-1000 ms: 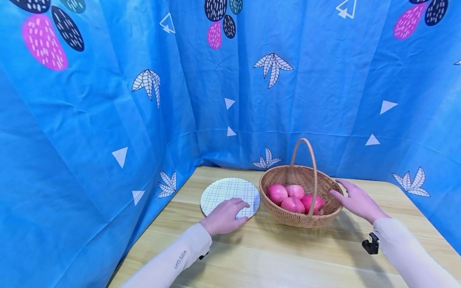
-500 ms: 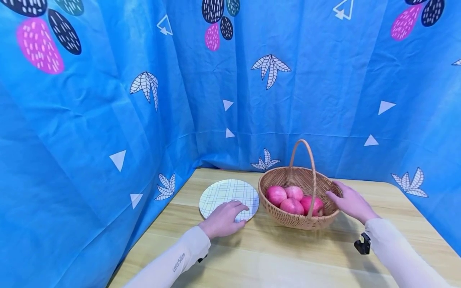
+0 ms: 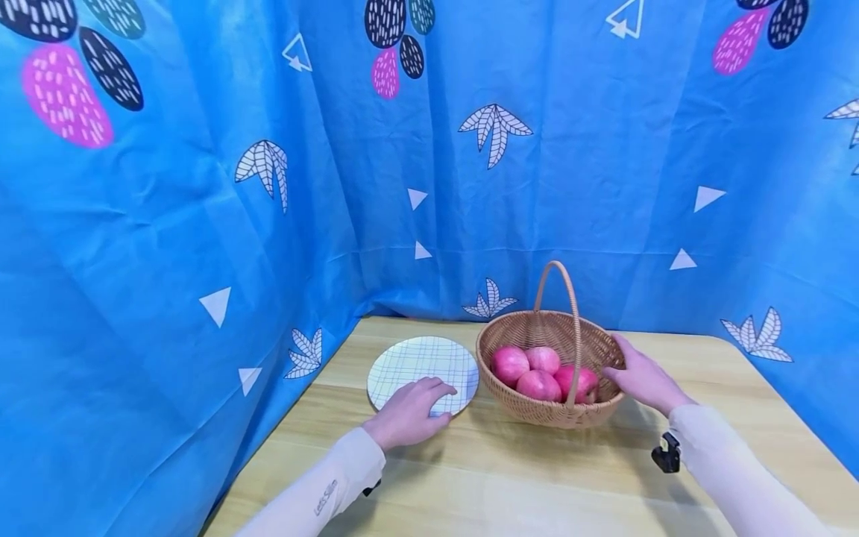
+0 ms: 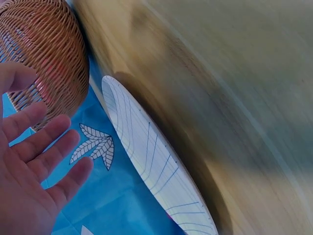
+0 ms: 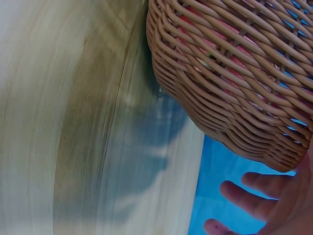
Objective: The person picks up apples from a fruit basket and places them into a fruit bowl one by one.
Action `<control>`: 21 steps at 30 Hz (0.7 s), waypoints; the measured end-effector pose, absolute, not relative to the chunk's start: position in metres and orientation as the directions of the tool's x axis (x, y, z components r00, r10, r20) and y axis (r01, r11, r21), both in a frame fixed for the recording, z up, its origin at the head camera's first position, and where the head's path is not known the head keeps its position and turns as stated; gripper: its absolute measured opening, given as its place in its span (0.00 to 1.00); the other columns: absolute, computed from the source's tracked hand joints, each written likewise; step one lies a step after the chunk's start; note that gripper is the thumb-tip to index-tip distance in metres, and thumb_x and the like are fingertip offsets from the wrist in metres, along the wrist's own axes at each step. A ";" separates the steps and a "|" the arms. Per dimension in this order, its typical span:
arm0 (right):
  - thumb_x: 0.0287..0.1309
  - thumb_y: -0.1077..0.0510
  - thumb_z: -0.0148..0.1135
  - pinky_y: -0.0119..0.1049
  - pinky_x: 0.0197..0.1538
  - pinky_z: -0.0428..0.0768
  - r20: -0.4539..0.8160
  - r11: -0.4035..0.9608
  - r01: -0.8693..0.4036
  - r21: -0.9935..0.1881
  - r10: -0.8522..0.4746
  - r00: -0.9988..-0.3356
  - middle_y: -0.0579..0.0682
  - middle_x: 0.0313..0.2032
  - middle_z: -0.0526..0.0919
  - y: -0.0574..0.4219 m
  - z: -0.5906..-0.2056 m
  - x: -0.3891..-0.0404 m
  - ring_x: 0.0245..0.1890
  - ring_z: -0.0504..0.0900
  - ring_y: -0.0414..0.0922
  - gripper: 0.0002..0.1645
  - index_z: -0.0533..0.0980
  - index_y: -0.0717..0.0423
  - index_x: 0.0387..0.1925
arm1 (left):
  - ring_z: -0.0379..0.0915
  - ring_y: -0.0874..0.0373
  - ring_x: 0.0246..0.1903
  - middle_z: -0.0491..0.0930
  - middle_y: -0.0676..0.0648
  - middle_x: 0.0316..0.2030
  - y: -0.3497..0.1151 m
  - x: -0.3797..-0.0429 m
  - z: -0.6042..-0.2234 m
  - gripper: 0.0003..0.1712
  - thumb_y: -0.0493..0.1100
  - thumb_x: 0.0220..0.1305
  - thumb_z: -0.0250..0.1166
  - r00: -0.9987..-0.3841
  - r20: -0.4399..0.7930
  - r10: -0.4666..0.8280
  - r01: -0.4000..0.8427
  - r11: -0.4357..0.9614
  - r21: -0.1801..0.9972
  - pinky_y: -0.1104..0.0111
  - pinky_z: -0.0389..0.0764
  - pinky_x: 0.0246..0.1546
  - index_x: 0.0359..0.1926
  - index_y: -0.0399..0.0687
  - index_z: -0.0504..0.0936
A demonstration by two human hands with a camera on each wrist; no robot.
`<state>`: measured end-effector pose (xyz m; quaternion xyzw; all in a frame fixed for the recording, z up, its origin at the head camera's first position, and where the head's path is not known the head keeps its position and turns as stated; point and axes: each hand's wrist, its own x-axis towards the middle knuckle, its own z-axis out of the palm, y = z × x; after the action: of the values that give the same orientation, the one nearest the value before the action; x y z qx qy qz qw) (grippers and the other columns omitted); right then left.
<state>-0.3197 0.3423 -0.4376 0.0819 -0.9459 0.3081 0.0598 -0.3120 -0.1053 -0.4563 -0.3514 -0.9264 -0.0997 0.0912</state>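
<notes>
A wicker basket [image 3: 523, 406] with a tall arched handle stands upright on the table, holding several red apples [image 3: 539, 385]. My right hand [image 3: 647, 379] is at its right rim, with the thumb over the inner side. In the right wrist view some fingers [image 5: 249, 198] of that hand stick out below the basket wall, apart from the weave. My left hand [image 3: 411, 412] hovers over the near edge of a round white plate [image 3: 419, 362] with a blue grid pattern. Seen from the left wrist, its fingers are spread, loosely bent, and hold nothing.
The pale wooden table [image 3: 510, 485] extends in front of the plate and basket. A blue patterned curtain [image 3: 590, 164] hangs behind the table and along its left side. Black wrist devices [image 3: 666, 453] sit at both cuffs.
My right hand has moved left onto the basket's right rim, its thumb now over the inside. The left hand stays over the plate's edge. The head view has shifted slightly.
</notes>
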 end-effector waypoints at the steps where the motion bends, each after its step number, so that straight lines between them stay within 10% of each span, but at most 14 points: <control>1: 0.65 0.49 0.61 0.74 0.58 0.69 0.161 0.790 -0.193 -0.582 -0.121 -0.979 0.77 0.65 0.67 0.342 -0.438 -0.320 0.61 0.71 0.75 0.52 0.44 0.64 0.78 | 0.75 0.52 0.61 0.79 0.49 0.61 -0.105 -0.312 -0.457 0.26 0.55 0.67 0.61 -0.737 0.239 0.632 0.669 0.733 0.124 0.58 0.75 0.63 0.63 0.55 0.78; 21: 0.58 0.60 0.67 0.70 0.61 0.69 0.147 0.703 -0.217 -0.677 -0.159 -0.976 0.80 0.64 0.64 0.341 -0.438 -0.325 0.61 0.70 0.75 0.58 0.40 0.69 0.76 | 0.74 0.51 0.62 0.77 0.48 0.63 -0.092 -0.311 -0.456 0.27 0.53 0.68 0.62 -0.727 0.243 0.642 0.683 0.713 0.158 0.55 0.75 0.62 0.65 0.54 0.77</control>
<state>-0.3254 0.3405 -0.4377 0.1019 -0.9220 0.3714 0.0387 -0.3115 -0.0920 -0.4558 -0.3596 -0.9215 -0.1192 0.0852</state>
